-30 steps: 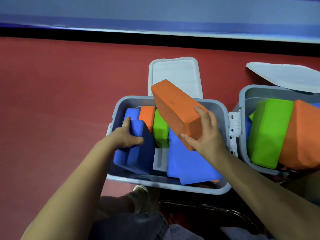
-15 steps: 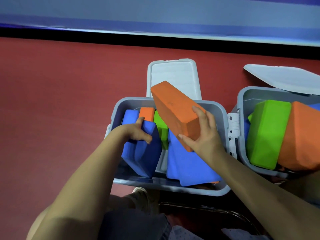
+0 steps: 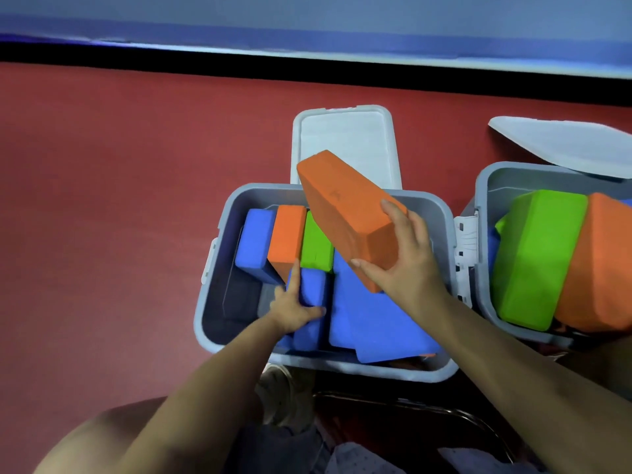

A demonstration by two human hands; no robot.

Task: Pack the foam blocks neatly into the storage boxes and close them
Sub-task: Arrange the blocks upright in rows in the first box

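Head view: the only camera I've got, so I'm calling everything from here.
Right hand (image 3: pixel 407 265): fingers spread and clamped round the near end of the orange block (image 3: pixel 345 213), carried tilted above the near box (image 3: pixel 219 302); I'd say it's waiting for a slot.
Left hand (image 3: pixel 290 307): down inside the box, fingers and thumb pinching a blue block (image 3: pixel 311 289) and pressing it toward the big blue block (image 3: pixel 372 316), to my eye to stand it square.
Back row: blue, orange and green blocks upright side by side against the far wall.
Open room: bare floor of the box at the left front; I judge that's the gap to fill.
Edges: the box rim sits near the left wrist; the lid (image 3: pixel 342 138) lies flat behind the box, off.
Second box (image 3: pixel 485 200): green and orange blocks poking above its rim, so its lid (image 3: pixel 561 145) can't shut yet, I reckon.
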